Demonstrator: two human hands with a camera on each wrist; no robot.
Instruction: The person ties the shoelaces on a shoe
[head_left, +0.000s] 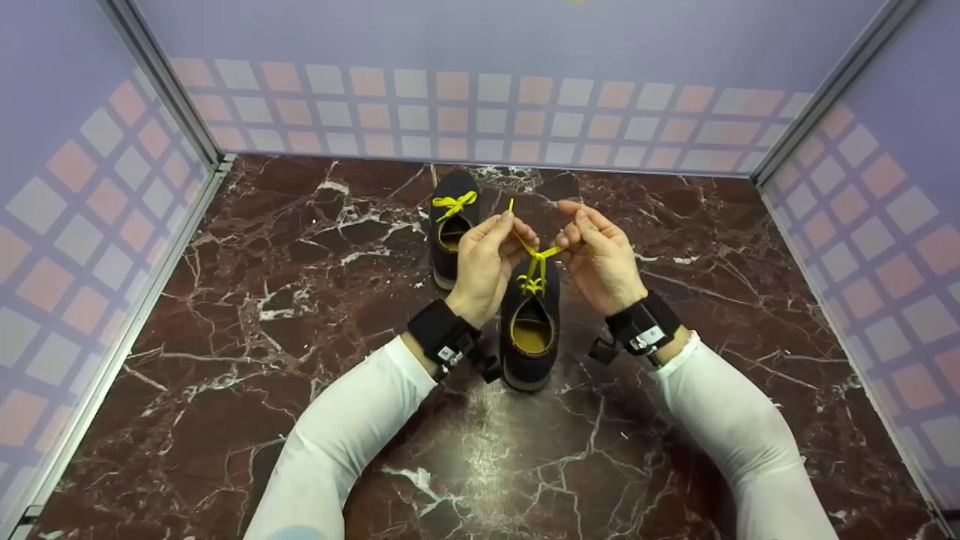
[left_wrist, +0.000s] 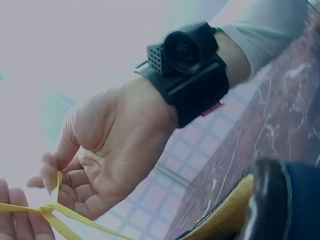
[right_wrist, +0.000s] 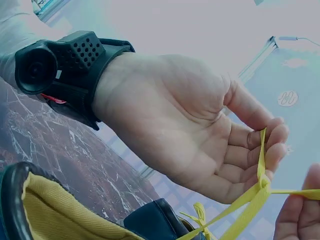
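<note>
A dark shoe (head_left: 529, 360) with a yellow lining stands on the marbled surface between my forearms, its toe pointing away. Its yellow shoelace (head_left: 538, 271) rises above the tongue to a crossing where the two ends meet. My left hand (head_left: 486, 259) pinches one lace end between thumb and fingers, and a short tip sticks up past the thumb. My right hand (head_left: 600, 259) pinches the other end, drawn out to the right. In the right wrist view, the lace crossing (right_wrist: 263, 187) looks like a small knot or twist, with both strands running down toward the shoe.
A second dark shoe (head_left: 444, 259), its yellow lace tied in a bow (head_left: 454, 202), stands to the left and farther back. Tiled-pattern walls (head_left: 495, 112) enclose the marbled surface (head_left: 285, 330) at the back and both sides.
</note>
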